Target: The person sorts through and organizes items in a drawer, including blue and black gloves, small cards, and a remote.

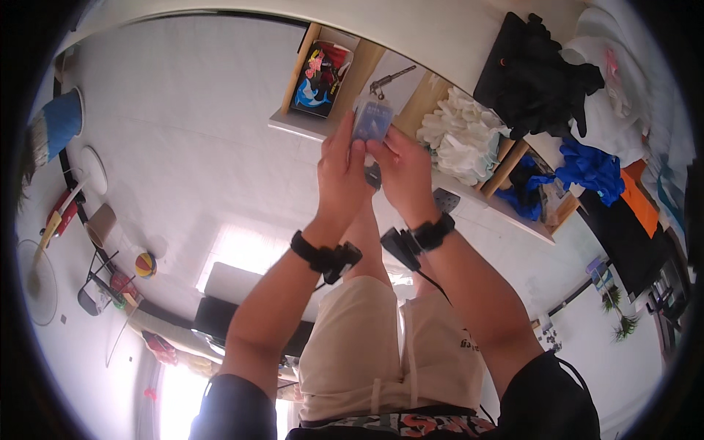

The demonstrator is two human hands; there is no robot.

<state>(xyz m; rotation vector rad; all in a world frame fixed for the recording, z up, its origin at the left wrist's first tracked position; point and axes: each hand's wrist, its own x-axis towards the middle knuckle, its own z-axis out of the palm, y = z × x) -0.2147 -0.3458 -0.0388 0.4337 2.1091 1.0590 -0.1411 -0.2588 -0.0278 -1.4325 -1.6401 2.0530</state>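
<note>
The blue case and beige shorts bear lettering, not clearly legible.

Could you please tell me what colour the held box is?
The box is blue with pale, clear-looking edges, seen in the head view.

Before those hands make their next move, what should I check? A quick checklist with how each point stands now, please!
1. Left hand has the small plastic case: ok, its fingers are against the case's left side.
2. Right hand also supports the case: ok, its fingers are at the right side and lower end.
3. Case lid closed: cannot tell, too small and blurred.
4. Case clear of the drill bit: cannot tell; they show close together, and one view hides the gap.
5. Black wristbands in place: ok, one on each wrist.
</note>
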